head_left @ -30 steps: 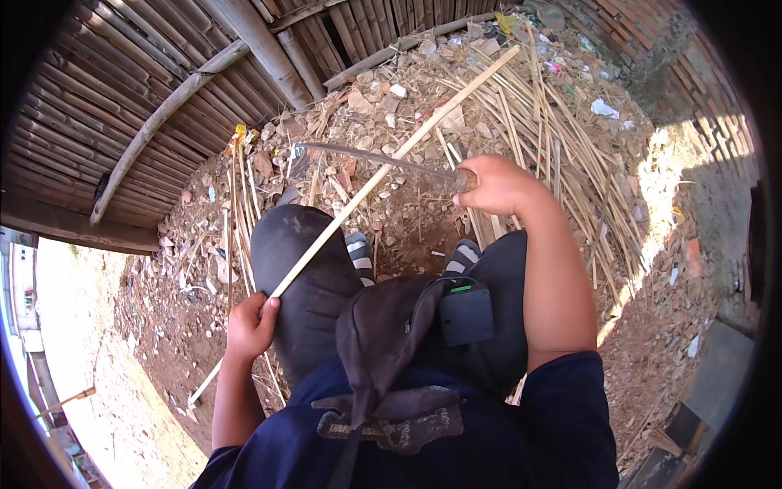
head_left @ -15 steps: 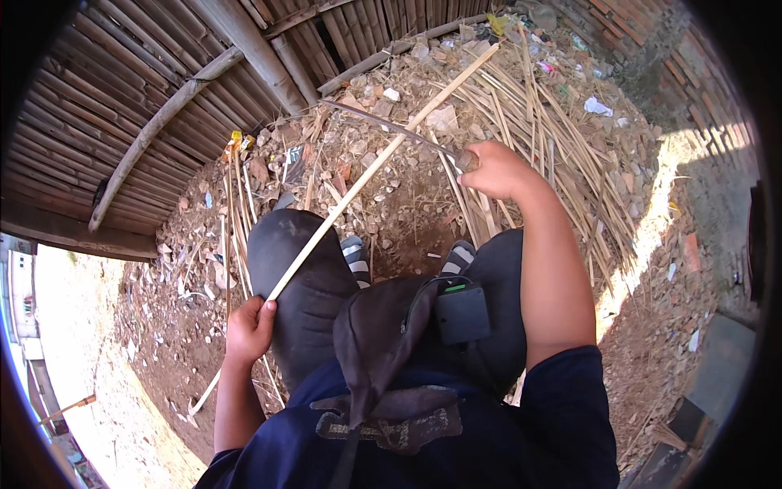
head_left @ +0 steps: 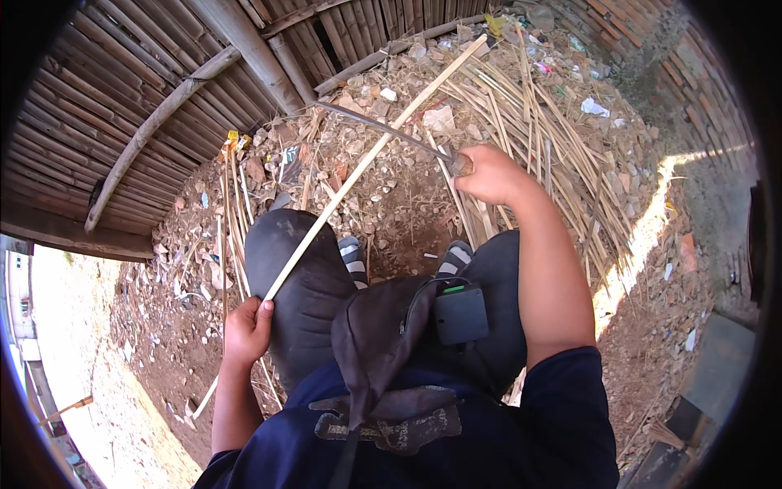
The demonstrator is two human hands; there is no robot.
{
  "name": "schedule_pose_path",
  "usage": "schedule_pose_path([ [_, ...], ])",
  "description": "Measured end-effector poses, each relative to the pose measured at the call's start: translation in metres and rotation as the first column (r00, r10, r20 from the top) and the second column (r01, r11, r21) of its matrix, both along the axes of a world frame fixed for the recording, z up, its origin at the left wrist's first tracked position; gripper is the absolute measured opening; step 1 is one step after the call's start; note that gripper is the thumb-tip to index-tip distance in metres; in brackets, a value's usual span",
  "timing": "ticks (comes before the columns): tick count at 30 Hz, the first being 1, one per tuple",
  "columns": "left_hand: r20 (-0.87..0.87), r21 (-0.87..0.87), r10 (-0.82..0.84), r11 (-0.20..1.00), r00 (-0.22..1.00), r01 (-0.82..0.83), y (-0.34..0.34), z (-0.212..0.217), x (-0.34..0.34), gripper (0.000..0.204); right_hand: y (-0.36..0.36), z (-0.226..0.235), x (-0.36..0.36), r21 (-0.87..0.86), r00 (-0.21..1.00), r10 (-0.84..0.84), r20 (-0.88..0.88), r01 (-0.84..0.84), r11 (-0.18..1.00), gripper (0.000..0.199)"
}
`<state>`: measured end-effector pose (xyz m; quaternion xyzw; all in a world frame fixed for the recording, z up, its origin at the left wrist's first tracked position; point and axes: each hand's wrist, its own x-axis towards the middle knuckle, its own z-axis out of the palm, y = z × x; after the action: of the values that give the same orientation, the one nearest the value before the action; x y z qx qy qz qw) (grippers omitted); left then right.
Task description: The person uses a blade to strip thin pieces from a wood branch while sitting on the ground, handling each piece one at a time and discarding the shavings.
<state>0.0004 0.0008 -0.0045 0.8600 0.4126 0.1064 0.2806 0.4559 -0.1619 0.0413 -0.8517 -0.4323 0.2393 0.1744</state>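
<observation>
Strip (head_left: 371,163): slants from the left thigh (head_left: 297,338) up and away over the ground; far end unsupported. Left hand (head_left: 248,332) closed round its near end, thumb along the top. Right hand (head_left: 487,175) closed on the handle of a knife (head_left: 358,116), the blade crossing the strip beyond mid-length, tip pointing left. Whether the edge bites or only rests: cannot tell.

Handling, by judgement: keep the blade shallow, with light, even pressure; a steep angle would likely dig into the grain. Strip should flex at its free end, so bracing it on the thigh would steady it. Left fingers sit well apart from the edge; good, keep that gap.

Materials: strip pale, slender, nearly straight, bamboo-like. Blade dark metal, long, narrow; handle brownish, mostly covered. Pile (head_left: 562,171) at right: similar lengths, straw-coloured to grey, loosely fanned. Ground (head_left: 171,342): gritty soil, stones, angular shards, dry stalks. Slatted wall (head_left: 155,81): weathered, ribbed, cane-like, backed by rounded poles.
</observation>
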Motion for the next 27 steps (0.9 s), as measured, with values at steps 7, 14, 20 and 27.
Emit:
schedule_pose_path([
  [7,-0.051,0.225,-0.014,0.974,0.999,0.025,-0.007,-0.007,-0.002,0.041,0.009,0.004,-0.017,-0.095,0.972,0.228,-0.058,-0.232,0.968,0.057],
  [14,-0.048,0.28,-0.035,0.959,0.998,0.047,-0.008,-0.004,0.003,0.038,0.009,-0.009,-0.019,-0.047,0.996,0.084,0.038,-0.082,0.996,0.051],
  [20,-0.003,0.209,-0.028,0.978,1.0,0.028,-0.006,-0.006,-0.003,0.04,0.017,0.006,-0.012,-0.114,0.976,0.212,-0.055,-0.217,0.969,0.049],
  [27,-0.029,0.261,-0.038,0.964,0.999,0.044,-0.006,-0.003,0.003,0.041,0.01,-0.019,0.002,-0.033,0.999,-0.012,0.042,0.013,0.999,0.059],
])
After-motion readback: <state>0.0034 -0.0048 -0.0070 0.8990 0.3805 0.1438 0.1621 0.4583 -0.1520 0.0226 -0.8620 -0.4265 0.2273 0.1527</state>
